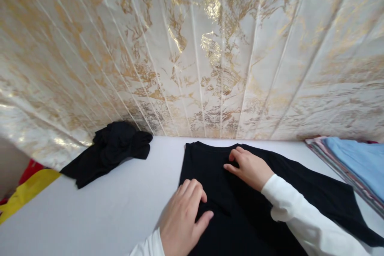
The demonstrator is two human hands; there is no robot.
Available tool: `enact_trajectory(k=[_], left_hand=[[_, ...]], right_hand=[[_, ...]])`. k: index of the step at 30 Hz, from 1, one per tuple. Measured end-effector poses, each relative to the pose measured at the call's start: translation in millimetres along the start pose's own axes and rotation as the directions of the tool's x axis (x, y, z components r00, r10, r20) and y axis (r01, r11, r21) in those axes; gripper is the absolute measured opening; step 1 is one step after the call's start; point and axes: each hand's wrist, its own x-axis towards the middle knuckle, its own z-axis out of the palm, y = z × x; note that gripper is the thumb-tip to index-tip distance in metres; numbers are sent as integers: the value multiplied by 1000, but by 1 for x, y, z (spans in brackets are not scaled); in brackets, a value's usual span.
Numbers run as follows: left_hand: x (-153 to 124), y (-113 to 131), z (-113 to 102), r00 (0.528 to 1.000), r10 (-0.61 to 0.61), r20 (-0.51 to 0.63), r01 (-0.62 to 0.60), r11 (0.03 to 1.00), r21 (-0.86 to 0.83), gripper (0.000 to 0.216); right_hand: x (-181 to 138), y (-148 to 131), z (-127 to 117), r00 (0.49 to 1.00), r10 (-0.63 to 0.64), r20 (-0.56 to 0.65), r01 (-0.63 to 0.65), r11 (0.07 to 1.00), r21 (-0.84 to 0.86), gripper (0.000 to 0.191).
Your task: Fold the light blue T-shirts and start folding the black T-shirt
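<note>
A black shirt lies on the white table, its neckline toward the curtain and a sleeve spread out to the right. Its left edge runs straight, with a layer of cloth turned inward. On that left edge rests my left hand, fingers bent and thumb apart, nothing visibly gripped. My right hand is over the upper part near the neckline, fingers curved and thumb spaced from them. Whether its fingertips press on the cloth is hard to see.
A crumpled black garment lies at the table's back left. Folded clothes with a light blue one on top are stacked at the right. Yellow cloth is at the far left. A gold-patterned curtain hangs behind the white table.
</note>
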Motion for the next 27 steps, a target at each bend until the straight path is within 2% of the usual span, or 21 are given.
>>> enact_trajectory(k=[3,8,12,14,17,21,24,27], left_hand=[[3,3,-2,999,-24,26,23,999,45,16],[10,5,0,995,73,73,-78,995,65,15],[10,6,1,993,84,85,-90,994,69,18],[10,8,0,990,93,101,-100,993,66,20],[14,13,1,982,127,137,-138,988,74,21],[22,22,5,974,144,177,-166,980,112,16],[26,25,9,973,149,176,-173,977,126,12],[27,24,12,975,158,156,-176,978,110,13]], right_hand=[[2,8,-1,998,-8,68,9,1000,-17,7],[6,10,-1,1000,21,5,-21,997,74,8],[8,14,3,998,58,16,-59,990,128,4],[9,17,3,998,54,28,-58,984,168,8],[9,23,-3,997,17,73,-33,974,224,20],[9,36,-12,978,-86,191,25,953,301,39],[10,43,-13,960,-139,241,55,945,322,36],[11,41,-9,970,-142,196,88,961,264,26]])
